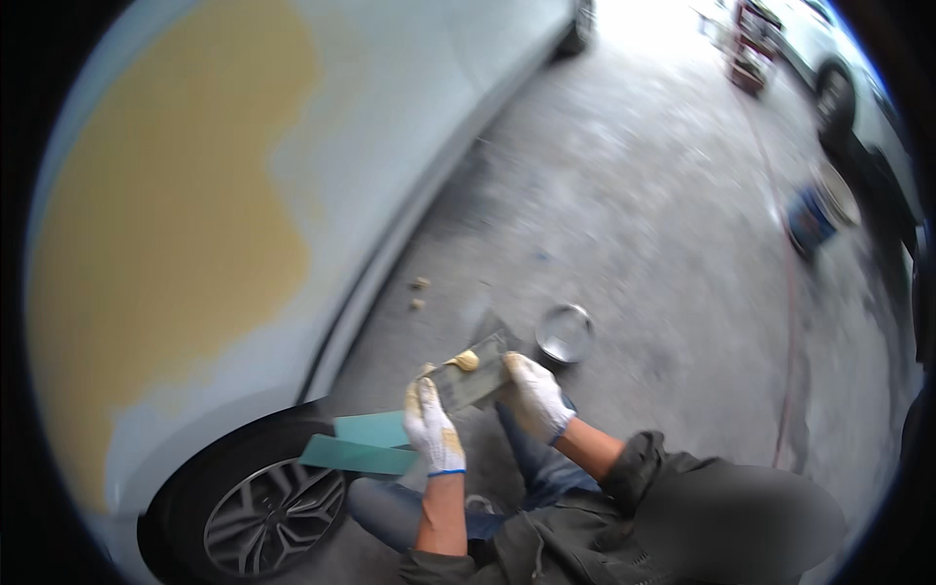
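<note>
White gloves with blue cuffs cover both hands, raised together above my knees. My left hand (435, 429) grips the near left end of a flat grey putty plate (476, 388). A lump of yellowish putty (467, 361) sits on it. At the other end, my right hand (536, 398) is closed on a thin grey scraper that overlaps the plate; blur hides where one stops and the other starts. Beside my left hand lie green sheets (359, 455), in front of the car wheel (273, 517). The white car panel (390, 117) at left carries a broad yellow filler patch (175, 195).
An open round tin (565, 336) stands on the concrete floor (634, 214) just beyond my right hand. Small putty crumbs (419, 284) lie near the car sill. Farther right are a blue-and-white bucket (812, 220), a reddish hose (792, 331), another car (837, 97) and a red cart (753, 44).
</note>
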`<state>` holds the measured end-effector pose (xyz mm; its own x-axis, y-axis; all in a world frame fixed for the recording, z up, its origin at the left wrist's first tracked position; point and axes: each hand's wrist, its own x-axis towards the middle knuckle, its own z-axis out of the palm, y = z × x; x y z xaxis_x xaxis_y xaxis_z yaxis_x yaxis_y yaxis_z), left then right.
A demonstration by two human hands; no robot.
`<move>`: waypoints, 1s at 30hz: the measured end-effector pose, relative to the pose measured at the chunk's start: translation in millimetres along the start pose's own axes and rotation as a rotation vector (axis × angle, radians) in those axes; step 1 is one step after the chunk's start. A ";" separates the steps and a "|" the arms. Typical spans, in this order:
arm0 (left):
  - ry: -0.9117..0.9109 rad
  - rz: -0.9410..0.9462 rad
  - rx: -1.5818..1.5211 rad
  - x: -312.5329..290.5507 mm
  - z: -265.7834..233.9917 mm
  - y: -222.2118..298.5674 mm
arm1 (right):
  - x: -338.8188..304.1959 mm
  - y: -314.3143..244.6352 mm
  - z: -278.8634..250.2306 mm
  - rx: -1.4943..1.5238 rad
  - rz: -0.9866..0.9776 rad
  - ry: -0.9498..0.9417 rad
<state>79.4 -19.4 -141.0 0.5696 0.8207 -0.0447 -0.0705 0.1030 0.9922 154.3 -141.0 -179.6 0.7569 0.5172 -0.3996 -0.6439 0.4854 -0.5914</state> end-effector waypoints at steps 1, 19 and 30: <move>-0.066 0.015 0.033 -4.3 6.8 -9.5 | -2.9 1.3 -13.3 0.025 -0.014 -0.013; -0.294 -0.222 0.199 65.3 -45.1 -24.5 | 143.0 8.1 -237.0 -0.973 -0.479 0.633; 0.436 -0.144 0.386 35.7 -297.8 -56.6 | 145.2 -9.6 -263.9 -1.312 -0.549 0.736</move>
<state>-140.2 171.5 -233.4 0.1575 0.9769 -0.1443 0.3317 0.0853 0.9395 299.9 -256.6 -416.8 0.9900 -0.1322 0.0490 -0.0447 -0.6241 -0.7800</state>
